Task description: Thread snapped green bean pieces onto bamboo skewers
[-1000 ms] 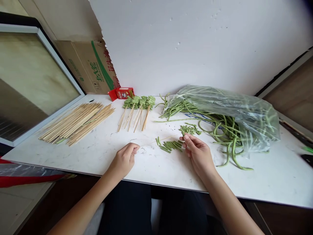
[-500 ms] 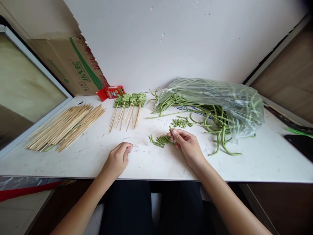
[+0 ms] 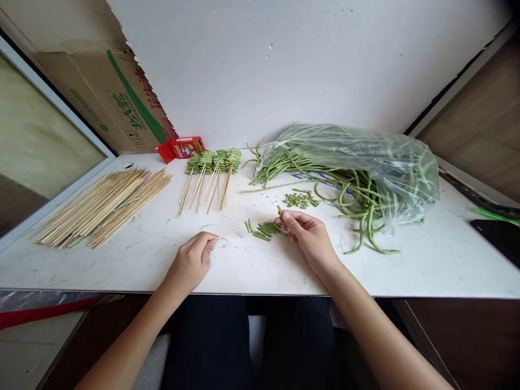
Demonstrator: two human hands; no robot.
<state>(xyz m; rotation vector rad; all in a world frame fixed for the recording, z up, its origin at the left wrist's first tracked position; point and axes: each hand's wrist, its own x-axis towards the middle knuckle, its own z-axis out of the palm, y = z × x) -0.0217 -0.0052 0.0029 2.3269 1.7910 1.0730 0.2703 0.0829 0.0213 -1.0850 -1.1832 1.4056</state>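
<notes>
My left hand (image 3: 194, 261) pinches one end of a thin wooden skewer (image 3: 231, 233), which slants up to the right. At its other end, my right hand (image 3: 306, 234) is closed on a short green bean piece (image 3: 280, 210) between thumb and fingers. Whether the skewer tip is inside that piece is too small to tell. Cut bean pieces (image 3: 263, 233) lie just behind the skewer, partly under my right fingers. A heap of smaller bean bits (image 3: 301, 199) sits farther back. Skewers threaded with beans (image 3: 219, 161) rest in a row near the wall.
Bare skewers (image 3: 101, 206) are piled at the left. A red box (image 3: 182, 148) stands at the back, near a cardboard box (image 3: 101, 103). Long green beans (image 3: 357, 189) spill from a clear plastic bag (image 3: 406, 173) at the right. A black object (image 3: 495, 238) lies at the right edge.
The view has shifted slightly. Both hands keep nearly the same places, with the skewer and the bean piece still between them.
</notes>
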